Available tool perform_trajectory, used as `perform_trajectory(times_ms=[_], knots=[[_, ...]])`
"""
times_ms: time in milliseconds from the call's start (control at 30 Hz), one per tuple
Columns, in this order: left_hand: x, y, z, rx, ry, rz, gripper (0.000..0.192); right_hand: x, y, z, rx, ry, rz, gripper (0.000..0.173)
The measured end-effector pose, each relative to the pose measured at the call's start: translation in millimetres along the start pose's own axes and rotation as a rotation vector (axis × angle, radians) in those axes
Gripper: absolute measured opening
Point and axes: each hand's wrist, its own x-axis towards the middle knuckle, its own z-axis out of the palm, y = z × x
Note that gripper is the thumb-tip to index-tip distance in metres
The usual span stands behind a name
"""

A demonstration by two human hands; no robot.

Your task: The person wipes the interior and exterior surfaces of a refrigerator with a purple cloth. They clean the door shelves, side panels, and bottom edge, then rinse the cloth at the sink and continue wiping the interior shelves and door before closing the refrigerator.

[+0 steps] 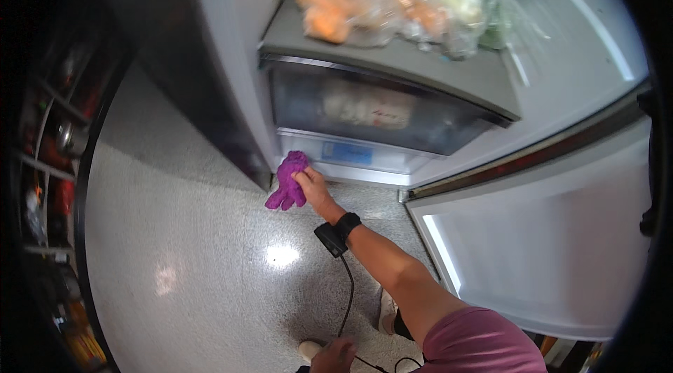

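Observation:
My right hand (pixel 313 191) grips a crumpled purple cloth (pixel 290 181), whose loose ends hang down. It is in front of the lower left corner of an open refrigerator (pixel 363 176), above the floor. On that wrist are a black band (pixel 348 224) and a small black device (pixel 330 240) with a cable (pixel 350 289) running down from it. Low in the view is my left hand (pixel 334 356), blurred and cut off by the bottom edge, so its fingers are unclear. Behind the cloth is a translucent drawer (pixel 299 102) with a pale package inside.
Plastic bags of produce (pixel 368 10) lie on the shelf (pixel 294 20) above the drawer. At right the refrigerator door (pixel 526 247) stands swung out. A dark panel (pixel 194 89) rises at left. Shelves (pixel 47 168) with various goods line the far left, beyond the speckled floor (pixel 200 247).

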Motion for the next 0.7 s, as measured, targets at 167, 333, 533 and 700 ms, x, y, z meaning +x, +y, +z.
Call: perform_trajectory(times_ms=[167, 333, 533, 700], knots=[[4.8, -47.1, 76.5, -0.203, -0.134, -0.095, 0.033, -70.6, -84.6, -32.0, -0.027, -0.097, 0.088, 0.022], [-29.3, -39.2, 67.5, -0.961, -0.752, -0.346, 0.027, -178.6, -157.7, -73.9, 0.253, 0.038, 0.291, 0.027], [-104.3, 44.3, -1.4, -1.116, -0.415, 0.059, 0.032, -288.3, -229.8, -120.3, 0.500, 0.216, 0.372, 0.026], [-134.6, 81.1, -35.9, -0.992, -0.238, -0.347, 0.026, -339.5, -290.1, -139.5, 0.534, 0.260, 0.303, 0.028]])
